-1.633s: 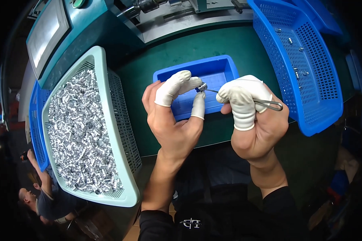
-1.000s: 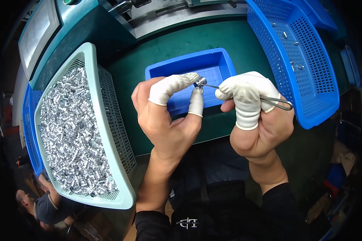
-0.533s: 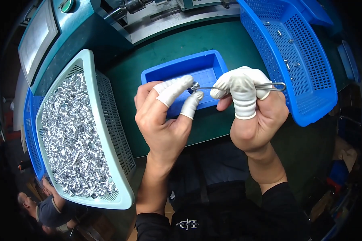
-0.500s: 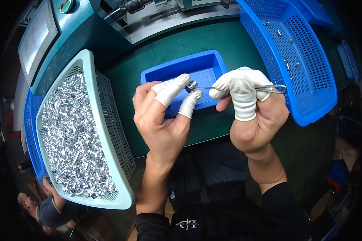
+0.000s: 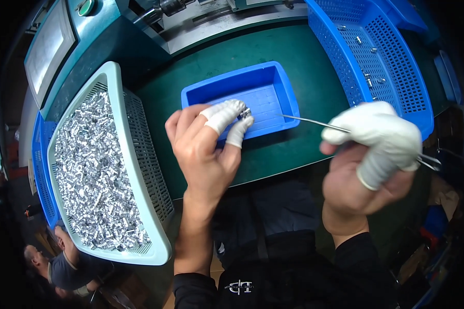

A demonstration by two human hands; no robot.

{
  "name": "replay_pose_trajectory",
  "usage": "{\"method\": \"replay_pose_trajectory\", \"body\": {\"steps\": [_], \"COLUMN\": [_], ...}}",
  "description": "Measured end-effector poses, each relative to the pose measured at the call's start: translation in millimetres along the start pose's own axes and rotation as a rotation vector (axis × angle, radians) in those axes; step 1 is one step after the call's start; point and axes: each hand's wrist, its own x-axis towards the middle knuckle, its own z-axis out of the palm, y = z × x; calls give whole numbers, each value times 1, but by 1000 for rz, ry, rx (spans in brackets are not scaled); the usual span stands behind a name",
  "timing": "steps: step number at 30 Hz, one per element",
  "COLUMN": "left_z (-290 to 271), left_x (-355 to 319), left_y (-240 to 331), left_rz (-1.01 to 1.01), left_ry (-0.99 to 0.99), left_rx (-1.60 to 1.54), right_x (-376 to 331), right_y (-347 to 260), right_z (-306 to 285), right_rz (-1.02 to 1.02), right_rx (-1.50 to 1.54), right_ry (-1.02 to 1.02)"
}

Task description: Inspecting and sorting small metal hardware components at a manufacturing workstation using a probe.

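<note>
Between thumb and fingers, my left hand [image 5: 206, 141] pinches a small shiny metal fitting [image 5: 246, 112] above the near side of a blue plastic tray [image 5: 237, 82]. White finger cots cover its thumb and some fingers. My right hand [image 5: 374, 154], also wearing white finger cots and slightly blurred, is closed round a thin metal wire hook [image 5: 314, 122] with a looped rear end. The wire's tip points left over the tray's right edge, apart from the fitting. Inside the tray the blue floor shows.
At left stands a pale green basket [image 5: 139, 206] heaped with small metal parts [image 5: 93, 170]. A blue perforated basket [image 5: 415, 87] at right holds several fittings. Behind the green table [image 5: 309, 56] is a machine [image 5: 113, 36] with a chuck. A person [image 5: 69, 265] is at lower left.
My right hand has moved right and nearer to me, drawing the wire hook out of the fitting. My left hand stays almost in place, still pinching the fitting.
</note>
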Motion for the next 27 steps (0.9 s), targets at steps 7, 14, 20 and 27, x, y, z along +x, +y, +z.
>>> {"method": "replay_pose_trajectory", "body": {"steps": [7,14,20,27], "left_z": [1,2,-1,-1], "left_x": [-7,-10,-13,-13], "left_y": [-4,0,3,11], "left_rz": [-137,-141,-157,-213], "left_ry": [113,183,221,219], "left_rx": [-203,-296,-353,-411], "right_x": [0,-4,-9,-11], "right_y": [-10,-14,-16,-16], "right_z": [-3,-11,-10,-13], "right_rz": [73,27,62,79], "right_rx": [151,153,224,279], "right_ry": [41,-53,-73,-52]}}
